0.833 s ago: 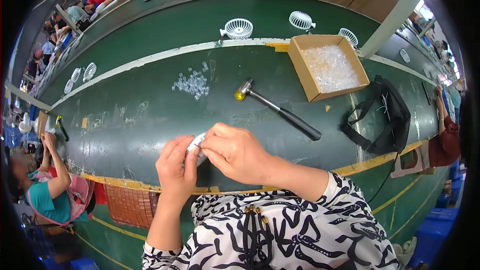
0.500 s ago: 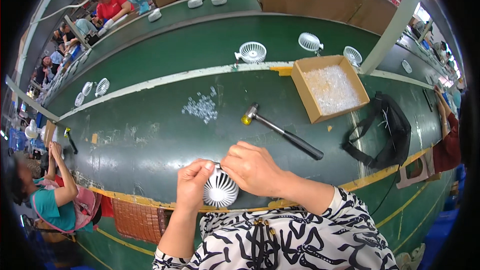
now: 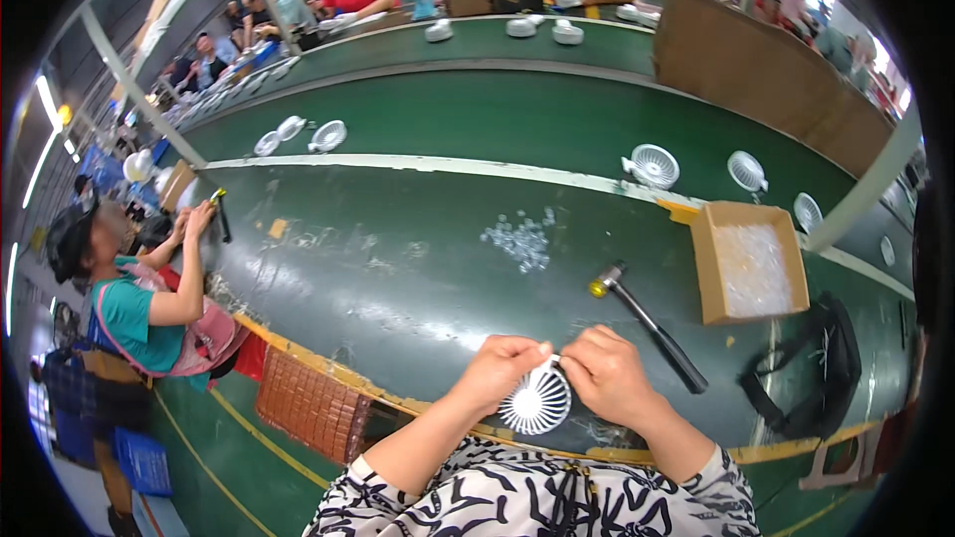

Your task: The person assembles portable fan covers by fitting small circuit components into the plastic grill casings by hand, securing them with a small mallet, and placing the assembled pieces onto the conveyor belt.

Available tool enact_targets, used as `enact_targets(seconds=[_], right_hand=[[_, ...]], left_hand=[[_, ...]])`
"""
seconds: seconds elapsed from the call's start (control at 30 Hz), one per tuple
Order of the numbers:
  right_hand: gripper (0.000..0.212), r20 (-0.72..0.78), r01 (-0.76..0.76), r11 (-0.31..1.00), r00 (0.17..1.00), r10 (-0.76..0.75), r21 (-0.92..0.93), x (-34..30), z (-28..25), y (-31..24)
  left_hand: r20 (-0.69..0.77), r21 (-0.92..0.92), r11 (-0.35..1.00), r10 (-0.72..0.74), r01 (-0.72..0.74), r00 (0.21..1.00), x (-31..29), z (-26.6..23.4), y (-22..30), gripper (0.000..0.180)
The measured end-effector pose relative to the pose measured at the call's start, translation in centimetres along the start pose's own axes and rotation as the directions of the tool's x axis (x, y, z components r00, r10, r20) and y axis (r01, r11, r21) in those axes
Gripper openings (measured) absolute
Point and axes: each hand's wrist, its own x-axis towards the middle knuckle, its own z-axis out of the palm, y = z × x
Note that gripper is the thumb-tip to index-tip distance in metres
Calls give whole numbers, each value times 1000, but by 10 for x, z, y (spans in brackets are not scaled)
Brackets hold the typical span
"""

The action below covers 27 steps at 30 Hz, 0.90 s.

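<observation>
Close to the table's front edge, a round white slotted fan housing (image 3: 537,404) hangs neck-up between my hands. My left hand (image 3: 497,370) is closed, thumb and finger pinching the neck at its top left. On the other side of the neck, my right hand (image 3: 609,375) has its fingers bent together against it; whatever small part they hold is hidden. A hammer (image 3: 649,326) with a yellow-tipped metal head and a black handle lies beyond my right hand. Farther off is a loose pile of small clear pieces (image 3: 521,240).
A cardboard box (image 3: 704,264) of clear plastic pieces stands at the right, with a black strapped bag (image 3: 818,373) nearer. White fan housings (image 3: 654,167) lie on the green conveyor (image 3: 477,119) behind a pale rail. At the left a co-worker (image 3: 149,303) sits at the same table.
My view has swung left, so the table's things sit farther right in the picture. My right fingers have shifted to the neck's right side, showing more of the fan housing.
</observation>
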Motion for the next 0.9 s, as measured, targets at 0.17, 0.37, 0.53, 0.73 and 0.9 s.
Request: enact_targets(seconds=[0.17,0.37,0.53,0.73,0.9], right_hand=[[23,-146,-129,955,985,92,-267,9,-26,15],[26,-207,-305,790,952,228,-532,1,-37,45],[16,-110,-273,780,960,256,-563,-4,-29,55],[17,-105,-326,859,945,310,-395,-7,-37,48],[22,-151,-256,962,959,241,-95,21,-19,3]], left_hand=[[-56,231,970,-59,70,997,34,-2,31,28],[-72,766,634,244,-103,967,62,-11,47,35],[44,944,202,710,-262,703,17,-11,20,67],[115,932,174,691,-318,714,-6,-5,-14,87],[-18,925,288,685,-247,728,-9,-18,-5,100]])
